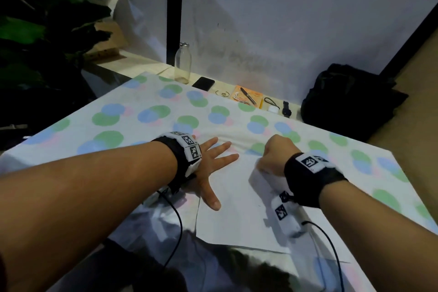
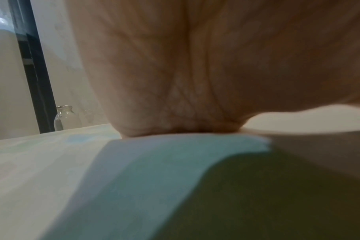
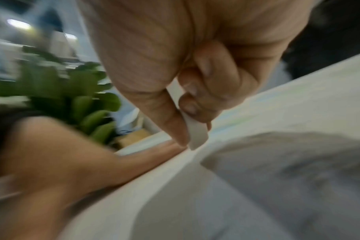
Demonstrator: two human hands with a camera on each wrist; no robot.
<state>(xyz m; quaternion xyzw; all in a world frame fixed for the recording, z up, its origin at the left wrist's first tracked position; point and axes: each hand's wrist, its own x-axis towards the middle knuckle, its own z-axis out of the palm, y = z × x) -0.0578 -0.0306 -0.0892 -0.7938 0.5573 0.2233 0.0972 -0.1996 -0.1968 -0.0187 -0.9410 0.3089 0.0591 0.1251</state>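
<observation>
A white sheet of paper [image 1: 239, 206] lies on a table covered with a cloth [image 1: 147, 114] printed with green and blue dots. My left hand [image 1: 213, 161] lies flat with spread fingers, pressing the sheet's left part down; the left wrist view shows only the palm [image 2: 195, 73] on the surface. My right hand [image 1: 275, 154] is curled and pinches the sheet's far right corner between thumb and fingers, lifting it off the table. The right wrist view, blurred, shows the white paper edge [image 3: 197, 131] held between the thumb and fingertips [image 3: 190, 107].
Along the far edge stand a clear glass bottle [image 1: 182, 64], a black phone [image 1: 203, 83], an orange packet with a pen [image 1: 248, 96], and a watch [image 1: 286, 109]. A black bag [image 1: 350, 99] sits at the right. Green plant leaves [image 1: 35, 31] fill the left.
</observation>
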